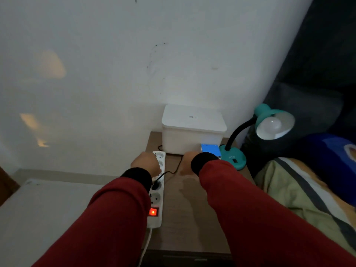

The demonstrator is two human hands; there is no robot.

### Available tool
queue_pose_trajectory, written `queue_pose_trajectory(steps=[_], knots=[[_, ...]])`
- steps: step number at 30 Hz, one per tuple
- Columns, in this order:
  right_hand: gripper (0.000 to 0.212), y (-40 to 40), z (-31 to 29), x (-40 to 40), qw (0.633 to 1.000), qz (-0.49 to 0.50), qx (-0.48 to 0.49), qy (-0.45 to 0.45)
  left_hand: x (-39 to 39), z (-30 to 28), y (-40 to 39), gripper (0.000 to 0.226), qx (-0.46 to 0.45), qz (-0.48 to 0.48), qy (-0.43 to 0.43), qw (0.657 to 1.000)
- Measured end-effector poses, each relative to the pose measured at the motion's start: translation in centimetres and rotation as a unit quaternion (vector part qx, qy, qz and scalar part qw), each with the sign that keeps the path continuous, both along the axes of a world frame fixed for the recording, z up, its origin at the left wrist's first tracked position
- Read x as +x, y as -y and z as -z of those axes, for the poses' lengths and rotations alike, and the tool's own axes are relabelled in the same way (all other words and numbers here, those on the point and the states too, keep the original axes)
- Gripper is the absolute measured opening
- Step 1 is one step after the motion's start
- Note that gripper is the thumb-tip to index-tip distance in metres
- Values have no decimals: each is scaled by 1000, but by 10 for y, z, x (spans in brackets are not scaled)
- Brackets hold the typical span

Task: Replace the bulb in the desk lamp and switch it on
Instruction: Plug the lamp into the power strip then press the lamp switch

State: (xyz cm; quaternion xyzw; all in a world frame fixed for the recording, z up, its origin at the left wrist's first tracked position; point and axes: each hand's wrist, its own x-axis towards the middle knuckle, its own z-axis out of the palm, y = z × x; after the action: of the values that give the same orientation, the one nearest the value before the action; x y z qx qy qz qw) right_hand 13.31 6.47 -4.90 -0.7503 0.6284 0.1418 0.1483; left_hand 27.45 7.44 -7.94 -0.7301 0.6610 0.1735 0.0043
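while the teal lamp (234, 160) at the tabletop's (185, 209) three o'clock aims its bulb (271, 124) toward six, neither the left hand (146, 162) nor the right hand (187, 163) shows its grip.

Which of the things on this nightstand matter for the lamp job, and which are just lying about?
Job: teal gooseneck desk lamp; white round bulb in its shade; white power strip with lit red switch; black plug.
Lying about: white lidded box; lit blue phone.

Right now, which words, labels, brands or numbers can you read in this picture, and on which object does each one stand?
"ATB", faint and uncertain: on the teal lamp base.
Small dark mark on the white box lid: too blurred to read.
Blue phone screen: nothing legible.
Power strip: no readable text, only its lit red switch.
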Motion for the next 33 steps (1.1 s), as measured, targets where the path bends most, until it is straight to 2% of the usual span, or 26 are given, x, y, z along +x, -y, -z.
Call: queue_pose_trajectory(steps=[5,13,18,23,27,33], knots=[[54,6,-26,-39,999,4,-18,-27,-37,-26,10,37,-31,-4,20,999],[57,17,-35,-119,997,64,-36,-31,-119,-49,31,27,-46,52,24,997],[50,24,-25,-166,995,89,-40,-11,-174,-44,42,30,-63,101,15,993],[52,33,9,-204,988,128,-52,66,-220,-16,54,38,-67,124,-45,989],[52,30,47,-223,956,184,-83,212,-243,17,56,40,-110,114,-133,978],[53,35,114,-233,919,224,-146,289,-259,77,56,41,-159,98,-213,959]])
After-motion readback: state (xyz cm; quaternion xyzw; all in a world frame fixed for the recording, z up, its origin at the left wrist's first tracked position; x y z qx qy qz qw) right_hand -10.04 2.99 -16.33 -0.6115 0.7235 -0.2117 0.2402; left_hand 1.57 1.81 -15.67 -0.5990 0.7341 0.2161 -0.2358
